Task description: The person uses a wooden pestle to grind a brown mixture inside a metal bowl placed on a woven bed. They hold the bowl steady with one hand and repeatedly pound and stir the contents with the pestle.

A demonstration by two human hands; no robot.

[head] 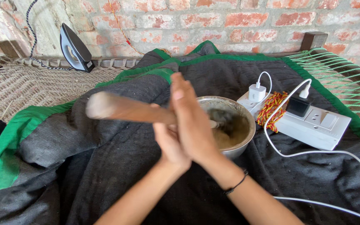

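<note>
A long wooden churning stick (pixel 121 109) is pressed between my two flat palms. My right hand (pixel 194 123), with a black band at the wrist, lies in front with its fingers pointing up. My left hand (pixel 168 143) sits behind and below it. The stick's thick end points left, blurred. Its other end dips into a steel bowl (pixel 247 116) that holds a brownish liquid (pixel 230 133). The stick's head in the bowl is blurred. The bowl rests on a dark grey blanket (pixel 105 166) with a green border.
A white power strip (pixel 313 125) lies right of the bowl with a white charger (pixel 257 92), a black plug and a red-yellow twisted cord (pixel 271 108). White cables (pixel 313 153) trail across the blanket. An electric iron (pixel 75 49) stands on the woven cot (pixel 17 83) by the brick wall.
</note>
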